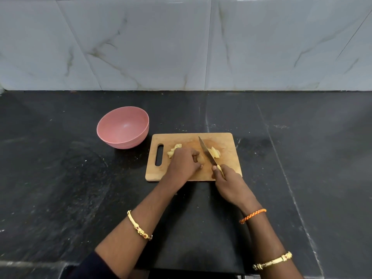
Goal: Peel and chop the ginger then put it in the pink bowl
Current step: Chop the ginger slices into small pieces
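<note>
Head view: left hand (184, 163) grips ginger (201, 160) on board (221, 140); right hand (227, 183) clutches knife (207, 153).

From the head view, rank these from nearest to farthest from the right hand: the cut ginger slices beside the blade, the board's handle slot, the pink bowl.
1. The pale yellow cut ginger slices, just beyond the right hand, right of the knife blade.
2. The oblong handle slot at the left end of the wooden chopping board.
3. The round pink plastic bowl, off the board, far left on the dark counter.
</note>
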